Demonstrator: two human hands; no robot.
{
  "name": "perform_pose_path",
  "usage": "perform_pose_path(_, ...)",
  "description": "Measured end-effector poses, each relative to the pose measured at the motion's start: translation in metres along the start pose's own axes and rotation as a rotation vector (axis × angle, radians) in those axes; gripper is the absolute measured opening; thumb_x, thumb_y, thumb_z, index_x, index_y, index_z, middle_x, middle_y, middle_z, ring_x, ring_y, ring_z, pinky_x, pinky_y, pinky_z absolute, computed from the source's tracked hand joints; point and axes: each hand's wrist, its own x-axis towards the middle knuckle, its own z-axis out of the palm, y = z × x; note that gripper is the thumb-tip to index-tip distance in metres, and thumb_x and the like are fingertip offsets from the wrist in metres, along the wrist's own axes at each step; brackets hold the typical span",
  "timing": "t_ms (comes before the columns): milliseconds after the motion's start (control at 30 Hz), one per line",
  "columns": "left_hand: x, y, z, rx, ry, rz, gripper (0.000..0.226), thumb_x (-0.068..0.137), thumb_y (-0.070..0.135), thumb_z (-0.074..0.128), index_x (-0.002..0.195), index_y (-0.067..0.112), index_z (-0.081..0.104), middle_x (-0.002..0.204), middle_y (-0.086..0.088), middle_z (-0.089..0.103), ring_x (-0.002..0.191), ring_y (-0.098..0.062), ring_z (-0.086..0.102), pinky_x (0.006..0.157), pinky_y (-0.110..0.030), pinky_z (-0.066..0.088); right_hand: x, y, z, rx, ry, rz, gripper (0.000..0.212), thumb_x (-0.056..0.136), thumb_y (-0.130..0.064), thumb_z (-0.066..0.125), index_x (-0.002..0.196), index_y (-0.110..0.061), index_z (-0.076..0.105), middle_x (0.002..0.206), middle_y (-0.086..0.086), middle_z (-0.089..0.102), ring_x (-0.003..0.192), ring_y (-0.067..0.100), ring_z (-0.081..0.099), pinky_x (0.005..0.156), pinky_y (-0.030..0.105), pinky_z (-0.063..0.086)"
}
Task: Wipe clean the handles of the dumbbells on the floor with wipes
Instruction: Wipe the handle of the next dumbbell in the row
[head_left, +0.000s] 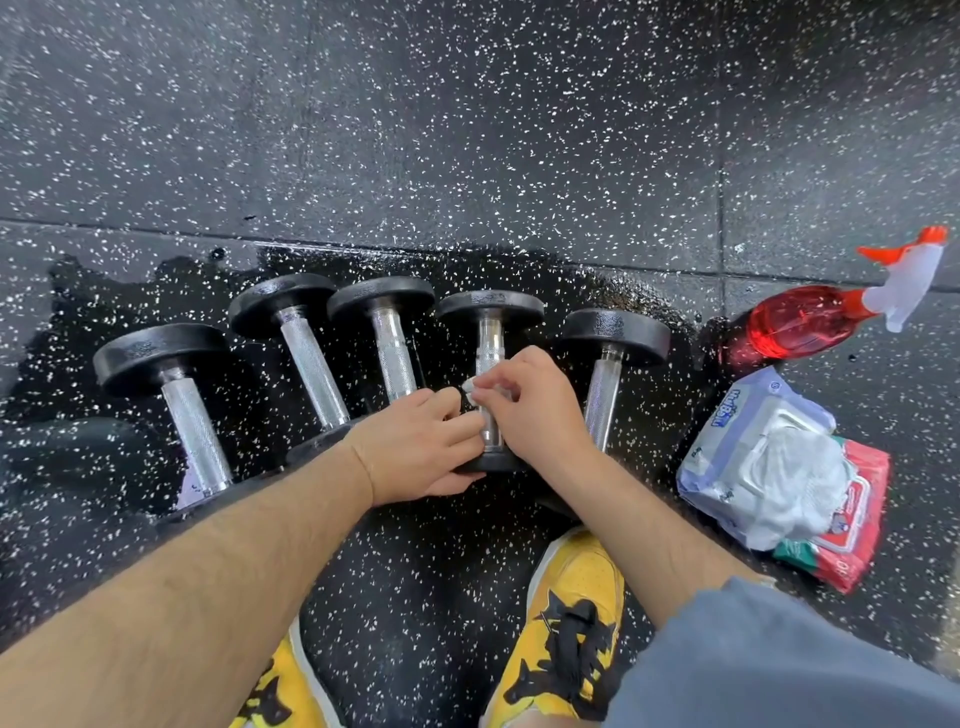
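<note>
Several black dumbbells with knurled steel handles lie side by side on the speckled rubber floor. Both hands meet at the fourth dumbbell (490, 343) from the left. My right hand (530, 400) pinches a small white wipe (470, 388) against its handle. My left hand (423, 447) holds the near end of the same dumbbell, fingers curled at the handle and lower weight. The leftmost dumbbell (195, 431), second dumbbell (311, 364), third dumbbell (395, 351) and rightmost dumbbell (605, 395) lie untouched.
An open pack of wipes (748, 457) lies on a red pack (852, 530) at the right. A spray bottle (810, 322) with red liquid lies beyond them. The floor around the dumbbells is wet and dark. My yellow shoes (566, 623) stand just below.
</note>
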Motion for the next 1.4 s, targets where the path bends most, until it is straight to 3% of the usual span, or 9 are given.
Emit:
perform_pose_path(233,0.001,0.001,0.0,-0.033,0.001,-0.038,0.036,0.085,0.049,0.068,0.085,0.014,0.06,0.087,0.001,0.045,0.076,-0.022,0.041,0.06,-0.034,0.042,0.002,0.001,0.001,0.022,0.003,0.004,0.002,0.087,-0.023,0.077,0.088,-0.022,0.075,0.091,-0.008,0.05,0.078,0.002,0.051,0.075,0.012,0.04)
perform_pose_path(467,0.0,0.005,-0.009,-0.143,-0.044,-0.067,0.026,0.083,0.039,0.065,0.089,0.013,0.063,0.089,0.001,0.048,0.077,-0.022,0.044,0.065,-0.036,0.046,0.003,0.002,0.001,-0.006,-0.017,0.011,0.003,0.088,-0.026,0.075,0.087,-0.024,0.073,0.092,-0.012,0.049,0.079,0.0,0.052,0.073,0.008,0.037)
perform_pose_path(767,-0.005,0.002,-0.008,-0.072,-0.108,-0.011,0.034,0.098,0.047,0.052,0.103,0.015,0.063,0.092,0.003,0.05,0.081,-0.021,0.042,0.068,-0.033,0.045,0.0,0.006,-0.005,0.033,-0.007,0.043,0.002,0.087,-0.023,0.078,0.087,-0.025,0.076,0.091,-0.009,0.052,0.074,-0.001,0.052,0.071,0.005,0.038)
perform_pose_path(1033,-0.005,0.001,-0.008,-0.035,-0.114,0.012,0.033,0.101,0.047,0.05,0.102,0.015,0.061,0.09,0.003,0.049,0.08,-0.02,0.041,0.067,-0.033,0.046,0.003,0.003,-0.015,-0.03,-0.084,0.047,0.004,0.087,-0.029,0.078,0.086,-0.026,0.075,0.092,-0.005,0.058,0.08,0.007,0.056,0.075,0.023,0.047)
perform_pose_path(1200,-0.005,0.0,-0.006,-0.059,-0.08,0.025,0.028,0.101,0.043,0.052,0.099,0.015,0.053,0.092,0.004,0.048,0.079,-0.019,0.033,0.065,-0.033,0.045,-0.01,0.005,-0.01,-0.111,-0.159,0.019,0.004,0.089,-0.029,0.074,0.086,-0.028,0.074,0.092,-0.012,0.054,0.079,0.0,0.054,0.068,0.013,0.037)
perform_pose_path(1300,-0.005,0.0,-0.007,-0.05,-0.066,0.025,0.027,0.101,0.042,0.051,0.098,0.015,0.052,0.092,0.005,0.045,0.079,-0.019,0.034,0.065,-0.032,0.044,-0.009,0.005,-0.015,-0.087,-0.127,0.037,0.001,0.088,-0.028,0.076,0.088,-0.029,0.077,0.087,-0.013,0.056,0.078,-0.002,0.055,0.068,0.013,0.037)
perform_pose_path(1400,-0.005,0.001,-0.007,-0.061,-0.056,0.02,0.028,0.099,0.043,0.056,0.104,0.016,0.051,0.09,0.005,0.047,0.079,-0.019,0.038,0.064,-0.032,0.044,-0.013,0.004,-0.02,-0.13,-0.213,0.043,0.003,0.088,-0.03,0.076,0.089,-0.029,0.079,0.084,-0.013,0.058,0.076,0.0,0.055,0.063,0.012,0.036)
